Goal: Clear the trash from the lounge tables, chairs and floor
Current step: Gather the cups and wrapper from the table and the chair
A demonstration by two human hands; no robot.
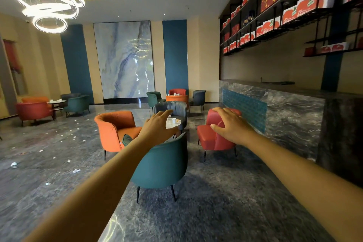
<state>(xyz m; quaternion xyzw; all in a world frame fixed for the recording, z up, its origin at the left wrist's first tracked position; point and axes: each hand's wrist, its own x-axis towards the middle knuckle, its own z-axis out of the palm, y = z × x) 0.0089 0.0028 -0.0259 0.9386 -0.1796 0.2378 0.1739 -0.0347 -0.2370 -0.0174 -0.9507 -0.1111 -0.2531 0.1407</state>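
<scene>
Both my arms are stretched out in front of me over the lounge floor. My left hand (159,126) is spread with straight fingers and holds nothing. My right hand (230,124) is also spread and empty. Beyond them a small round table (171,124) carries white cups and crumpled paper, ringed by an orange chair (115,129), a teal chair (163,165), a red chair (214,137) and a dark chair (171,107). Several scraps of white paper litter the dark floor on the left, such as one crumpled scrap (76,171) and another (13,164).
A dark marble counter (294,108) runs along the right under shelves of red boxes. A second table with cups (57,102) and chairs stands far left; a third table group (175,95) sits at the back by the marble wall panel.
</scene>
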